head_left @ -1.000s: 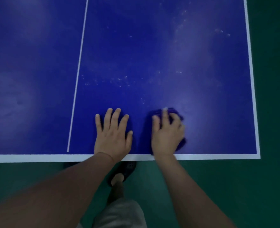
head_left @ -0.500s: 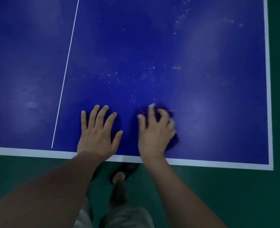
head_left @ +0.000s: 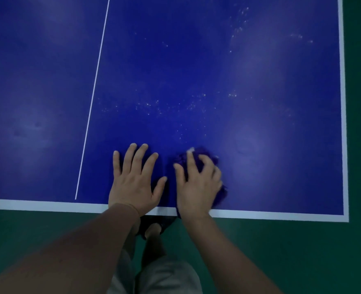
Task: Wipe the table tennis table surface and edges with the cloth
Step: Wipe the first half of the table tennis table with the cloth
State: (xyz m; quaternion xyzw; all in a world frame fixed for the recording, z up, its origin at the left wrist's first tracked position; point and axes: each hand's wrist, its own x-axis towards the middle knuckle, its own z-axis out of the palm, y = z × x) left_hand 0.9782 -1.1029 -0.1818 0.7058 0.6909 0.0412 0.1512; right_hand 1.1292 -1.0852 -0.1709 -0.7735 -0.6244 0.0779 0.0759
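Observation:
The blue table tennis table (head_left: 207,66) fills the upper view, with a white border along its near edge (head_left: 37,204) and right edge. My right hand (head_left: 196,185) grips a bunched dark purple cloth (head_left: 202,161) and holds it against the surface just inside the near edge. Much of the cloth is hidden under the hand. My left hand (head_left: 134,179) lies flat on the table beside it, fingers spread, holding nothing. Pale dust specks (head_left: 175,105) dot the surface beyond both hands.
A thin white centre line (head_left: 94,90) runs away from the near edge, left of my left hand. Green floor (head_left: 302,251) lies below the table and along its right side. My legs and a dark sandal (head_left: 156,225) stand under the near edge.
Both hands stay near the front edge while the view shifts slightly. My right hand with the cloth has slid a little along the surface; its fingers are curled more tightly into the cloth.

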